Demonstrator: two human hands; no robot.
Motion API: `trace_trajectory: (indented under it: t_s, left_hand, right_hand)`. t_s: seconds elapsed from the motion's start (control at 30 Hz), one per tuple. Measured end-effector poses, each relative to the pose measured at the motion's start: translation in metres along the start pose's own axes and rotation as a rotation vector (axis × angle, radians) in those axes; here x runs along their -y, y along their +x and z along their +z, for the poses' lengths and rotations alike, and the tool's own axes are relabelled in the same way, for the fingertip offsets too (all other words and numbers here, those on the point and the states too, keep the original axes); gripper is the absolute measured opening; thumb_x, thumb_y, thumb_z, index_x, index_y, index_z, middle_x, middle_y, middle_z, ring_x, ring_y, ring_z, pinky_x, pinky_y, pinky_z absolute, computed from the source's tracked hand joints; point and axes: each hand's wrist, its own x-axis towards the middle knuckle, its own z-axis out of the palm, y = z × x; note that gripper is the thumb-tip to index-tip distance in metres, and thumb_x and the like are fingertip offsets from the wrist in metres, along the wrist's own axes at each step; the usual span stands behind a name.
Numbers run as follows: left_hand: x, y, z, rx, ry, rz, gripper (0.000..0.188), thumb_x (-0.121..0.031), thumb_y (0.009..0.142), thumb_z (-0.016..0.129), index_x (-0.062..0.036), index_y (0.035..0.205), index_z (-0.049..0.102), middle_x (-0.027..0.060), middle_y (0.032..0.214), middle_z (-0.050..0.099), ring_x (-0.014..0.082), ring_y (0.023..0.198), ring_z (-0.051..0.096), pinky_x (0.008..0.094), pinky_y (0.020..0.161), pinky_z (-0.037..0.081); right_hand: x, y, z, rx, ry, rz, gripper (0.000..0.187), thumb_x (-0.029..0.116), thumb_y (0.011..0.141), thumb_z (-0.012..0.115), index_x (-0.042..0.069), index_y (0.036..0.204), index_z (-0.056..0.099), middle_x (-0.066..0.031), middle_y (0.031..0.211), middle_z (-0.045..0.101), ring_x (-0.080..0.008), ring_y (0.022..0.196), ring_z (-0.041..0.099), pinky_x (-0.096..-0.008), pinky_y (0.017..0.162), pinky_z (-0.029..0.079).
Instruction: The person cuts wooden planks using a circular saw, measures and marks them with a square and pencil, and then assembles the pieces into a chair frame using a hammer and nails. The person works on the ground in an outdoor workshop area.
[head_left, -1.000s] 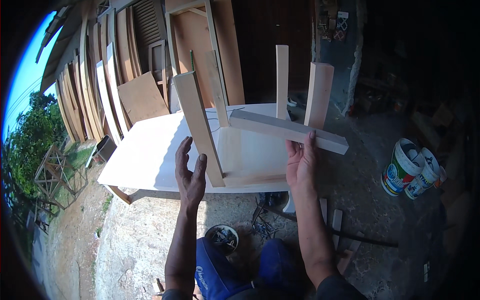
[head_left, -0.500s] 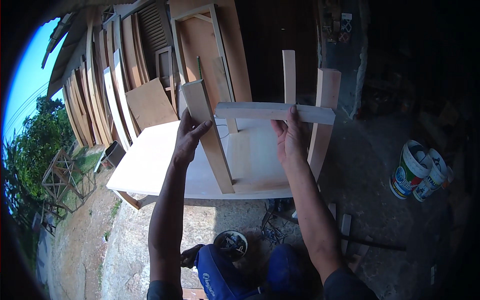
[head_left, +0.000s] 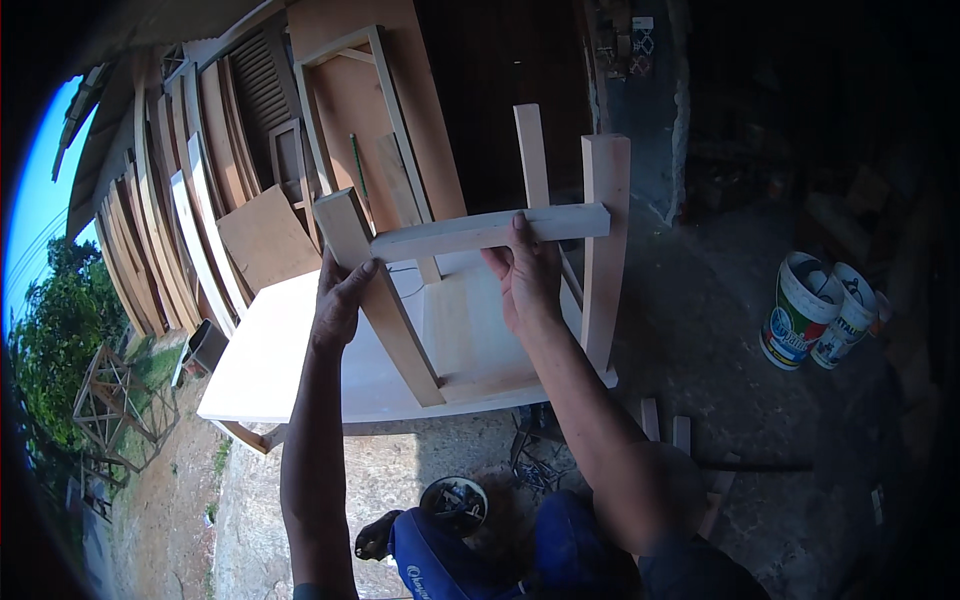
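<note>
Here's the rough ground [head_left: 260,490], sunlit on the left and shadowed on the right, with long boards [head_left: 140,245] leaning in a row at far left and a dark doorway [head_left: 500,80] at the far side. Right in front of me spreads the white tabletop [head_left: 270,360], its left end glaring in the sun. Containers now: a big printed bucket [head_left: 795,325] over on the right, something pale inside that I can't make out, and a smaller white bucket [head_left: 845,325] close beside it; near, by my blue-trousered knee [head_left: 435,550], a round tub [head_left: 455,505] full of dark bits too small to name. Posts rise all about the work: near left post [head_left: 395,320], near right post [head_left: 606,250], and a slimmer far post [head_left: 531,155] behind. And here's the crosspiece [head_left: 450,235], up level between the two near posts, left end against the left one, right end overlapping the right one in my view; I can't tell whether it touches there. My left hand [head_left: 338,305] is wrapped on the near left post, thumb in front; my right hand [head_left: 530,280] pinches the crosspiece from the near side, thumb on its face.
</note>
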Motion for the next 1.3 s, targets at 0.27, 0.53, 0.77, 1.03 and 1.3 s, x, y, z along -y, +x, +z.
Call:
trace_trajectory:
  t_s: [0.27,0.53,0.77,1.03,1.3]
  left_hand:
    - [0.003,-0.003,-0.003,-0.013,0.013,-0.044,0.063,-0.022,0.092,0.075,-0.009,0.143,0.042,0.0069,0.127,0.059,0.0189,0.118,0.056,0.037,0.102,0.044]
    - [0.014,0.0,-0.017,0.017,-0.018,-0.014,0.057,-0.021,0.093,0.073,-0.0081,0.142,0.046,0.0087,0.133,0.058,0.0216,0.128,0.05,0.0411,0.113,0.034]
    - [0.018,0.009,-0.023,0.014,-0.051,-0.026,0.053,-0.024,0.093,0.072,-0.007,0.138,0.05,0.0087,0.129,0.06,0.024,0.126,0.052,0.0446,0.111,0.037]
    - [0.01,0.007,-0.026,0.056,-0.026,-0.028,0.052,-0.024,0.092,0.074,-0.0068,0.135,0.051,0.0084,0.125,0.062,0.0225,0.12,0.055,0.0421,0.106,0.042]
    - [-0.001,0.005,-0.021,0.075,0.002,-0.007,0.066,-0.032,0.092,0.073,-0.0058,0.145,0.043,0.0094,0.131,0.06,0.0227,0.126,0.053,0.0422,0.108,0.039]
  right_hand:
    - [-0.004,-0.002,0.003,0.01,0.06,-0.002,0.044,0.043,0.093,0.072,0.014,0.116,0.05,-0.002,0.118,0.054,-0.0173,0.114,0.058,-0.0425,0.105,0.049]
    - [0.002,0.001,0.006,0.036,0.057,0.009,0.041,0.03,0.099,0.067,0.007,0.121,0.041,-0.0099,0.12,0.054,-0.0209,0.117,0.057,-0.049,0.106,0.051]
    - [0.006,0.002,0.004,0.071,0.094,0.006,0.046,0.029,0.099,0.066,0.005,0.125,0.036,-0.0134,0.124,0.053,-0.0246,0.119,0.057,-0.0519,0.107,0.05]
    - [-0.001,0.002,0.006,0.071,0.076,0.003,0.038,0.029,0.1,0.065,0.006,0.119,0.042,-0.011,0.118,0.057,-0.0221,0.115,0.059,-0.047,0.106,0.051]
    - [0.004,0.002,0.003,0.064,0.017,0.033,0.041,0.037,0.097,0.068,0.008,0.118,0.048,-0.0077,0.115,0.058,-0.0217,0.116,0.06,-0.0441,0.106,0.051]
